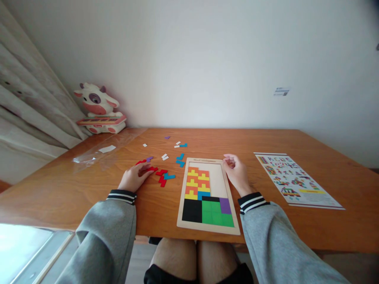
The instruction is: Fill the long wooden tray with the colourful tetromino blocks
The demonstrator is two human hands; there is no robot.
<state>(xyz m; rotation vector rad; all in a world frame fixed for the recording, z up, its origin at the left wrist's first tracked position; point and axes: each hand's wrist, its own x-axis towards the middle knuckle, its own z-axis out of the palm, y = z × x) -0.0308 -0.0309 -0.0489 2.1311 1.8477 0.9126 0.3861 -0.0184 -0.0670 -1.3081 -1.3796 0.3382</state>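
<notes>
A wooden puzzle board (208, 229) lies on the table in front of me. Orange, yellow, blue, black, green and purple pieces sit inside its frame, and its upper right part shows bare wood. To the left, my left hand (134, 178) is low over the table, its fingertips closed at a red puzzle piece (152, 169). More red pieces (162, 180) and a blue piece (169, 177) lie just right of it. My right hand (236, 172) is at the board's upper right corner with its fingers curled in; whatever they might hold is hidden.
Blue pieces (180, 163), white pieces (165, 157) and a purple piece (167, 137) are scattered behind. A clear plastic bag (102, 154) lies at left, below a cow toy with a keyboard (100, 112). A printed sheet (296, 177) is at right. The table (260, 232) ends near my legs.
</notes>
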